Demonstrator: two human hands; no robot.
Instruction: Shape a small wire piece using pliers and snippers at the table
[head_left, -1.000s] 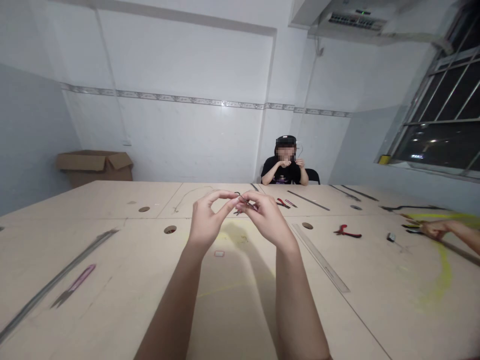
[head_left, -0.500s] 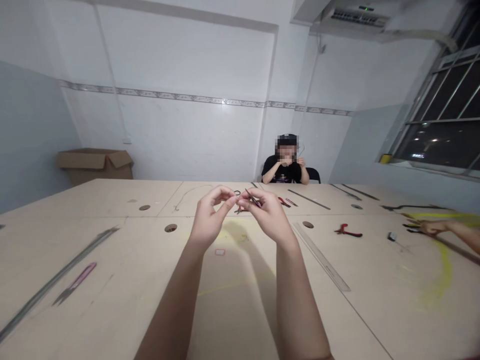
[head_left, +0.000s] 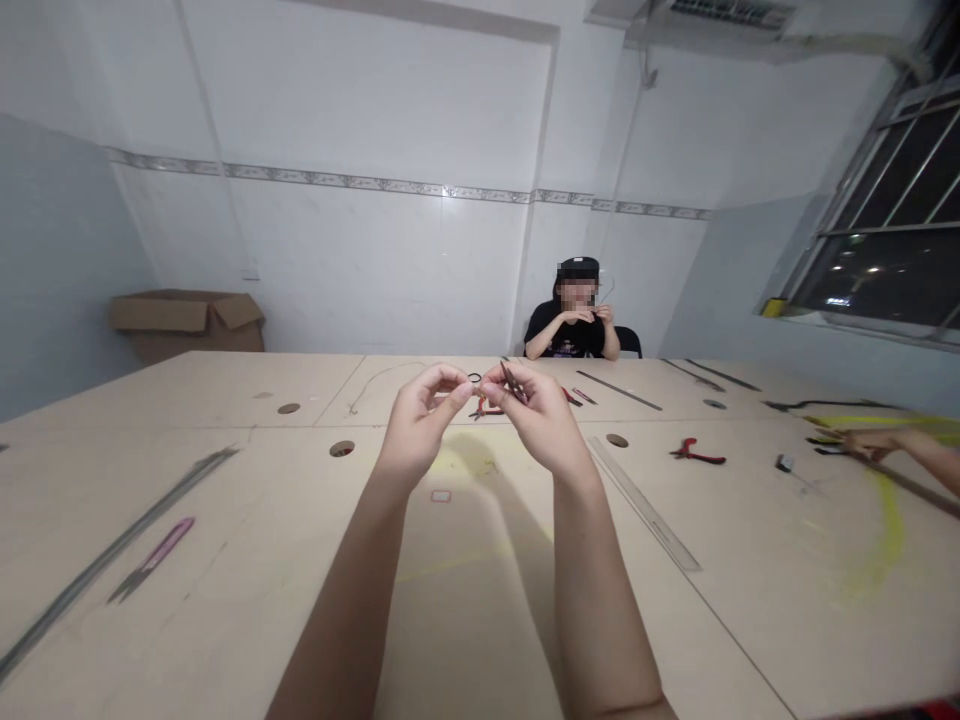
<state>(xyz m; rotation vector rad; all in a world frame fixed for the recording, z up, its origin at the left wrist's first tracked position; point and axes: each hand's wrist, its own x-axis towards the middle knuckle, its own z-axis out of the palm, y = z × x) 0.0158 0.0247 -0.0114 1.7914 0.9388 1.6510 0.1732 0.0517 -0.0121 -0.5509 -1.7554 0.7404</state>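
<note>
My left hand point(head_left: 424, 415) is raised over the middle of the table, thumb and forefinger pinched on something too small to make out. Facing it, my right hand point(head_left: 536, 410) has its fingertips pinched almost against the left ones. Tucked in the right hand is a pair of thread snips point(head_left: 511, 380), its dark blades pointing up and its handle mostly hidden by the fingers. Beyond the hands lie red-handled pliers point(head_left: 486, 408) and a small black ring point(head_left: 474, 378). A small red-edged label point(head_left: 441, 496) is on the table below.
On the table point(head_left: 465, 640) lie pink thread snips point(head_left: 154, 558) and a grey strip bundle point(head_left: 127, 540) at left, a clear ruler point(head_left: 649, 510) and red pliers point(head_left: 697, 452) at right. A co-worker's hand point(head_left: 870, 442) holds strips far right. Another person point(head_left: 574, 325) sits opposite.
The view has tipped slightly downward. The snips in my right hand now stand more upright, and their blades show more clearly. Both hands stay pinched close together. The person opposite has lowered a hand slightly.
</note>
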